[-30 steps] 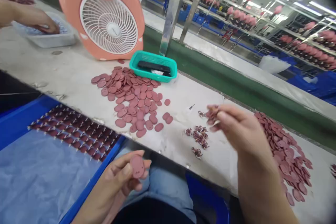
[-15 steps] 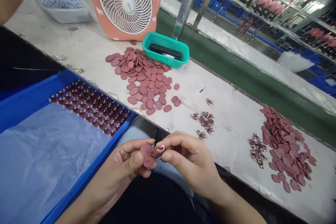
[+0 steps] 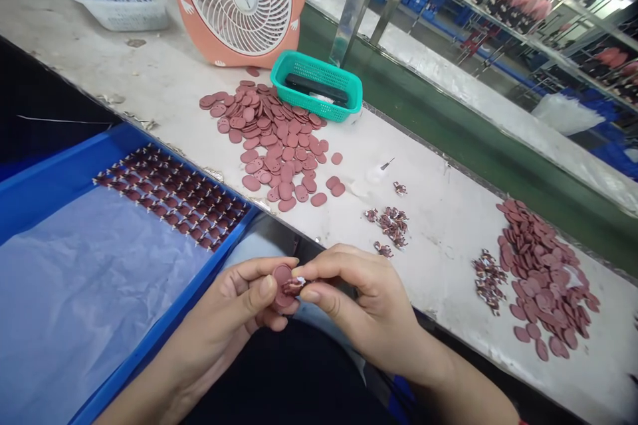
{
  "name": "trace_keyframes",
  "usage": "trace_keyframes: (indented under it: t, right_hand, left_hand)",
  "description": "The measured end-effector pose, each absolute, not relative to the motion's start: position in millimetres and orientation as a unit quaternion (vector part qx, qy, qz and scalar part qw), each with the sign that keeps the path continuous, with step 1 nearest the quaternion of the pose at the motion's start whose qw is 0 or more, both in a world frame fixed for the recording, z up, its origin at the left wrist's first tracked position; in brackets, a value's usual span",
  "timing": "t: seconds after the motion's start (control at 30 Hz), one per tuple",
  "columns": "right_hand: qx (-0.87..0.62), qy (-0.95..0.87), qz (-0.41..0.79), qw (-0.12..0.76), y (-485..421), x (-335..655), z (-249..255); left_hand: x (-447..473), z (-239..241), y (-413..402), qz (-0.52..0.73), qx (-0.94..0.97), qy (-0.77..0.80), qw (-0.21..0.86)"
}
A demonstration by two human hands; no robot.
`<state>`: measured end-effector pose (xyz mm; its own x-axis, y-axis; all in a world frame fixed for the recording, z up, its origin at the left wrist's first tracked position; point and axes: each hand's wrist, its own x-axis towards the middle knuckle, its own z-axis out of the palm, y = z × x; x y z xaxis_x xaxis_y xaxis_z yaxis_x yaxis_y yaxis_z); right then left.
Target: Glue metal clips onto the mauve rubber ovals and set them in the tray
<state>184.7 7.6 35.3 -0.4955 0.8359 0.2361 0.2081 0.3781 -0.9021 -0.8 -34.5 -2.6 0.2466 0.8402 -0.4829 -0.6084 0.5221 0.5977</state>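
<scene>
My left hand [image 3: 239, 309] pinches a reddish-brown oval disc [image 3: 282, 273] between thumb and fingers, tilted toward me. Against the disc's face, my right hand [image 3: 361, 302] holds a tiny brown-and-white figure [image 3: 294, 285] between thumb and forefinger. Fingertips cover part of both pieces, so whether the figure is fixed to the disc cannot be seen. Nearest on the bench lies a small cluster of similar brown figures [image 3: 393, 226]. Beyond my hands spreads a pile of loose oval discs [image 3: 286, 146], some with small holes.
A blue tray [image 3: 30, 212] at left holds rows of assembled pieces [image 3: 174, 196] on a pale sheet. On the bench stand an orange fan [image 3: 209, 46], a teal basket [image 3: 319, 106] and a white tub [image 3: 134, 16]. More discs [image 3: 548, 279] and figures [image 3: 490, 282] lie right.
The figure has moved left over the disc and now covers more of its middle. Another person's arm at the upper left has drawn away from the white tub. The view has shifted slightly.
</scene>
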Motion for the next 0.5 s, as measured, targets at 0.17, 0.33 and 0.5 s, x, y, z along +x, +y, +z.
trace_keyframes:
  t: [0.17,0.33,0.5]
  right_hand:
    - [-0.349,-0.759,0.428,0.344,7.4,184.6,38.1]
    - [-0.357,-0.763,0.427,0.329,8.2,184.6,38.7]
    - [-0.358,-0.766,0.423,0.325,9.9,185.4,37.6]
  left_hand:
    - [0.9,-4.9,-35.5,0.45,0.137,0.407,0.783]
    - [0.2,-4.0,-35.6,0.434,0.126,0.416,0.789]
    - [-0.1,-4.0,-32.8,0.424,0.123,0.419,0.793]
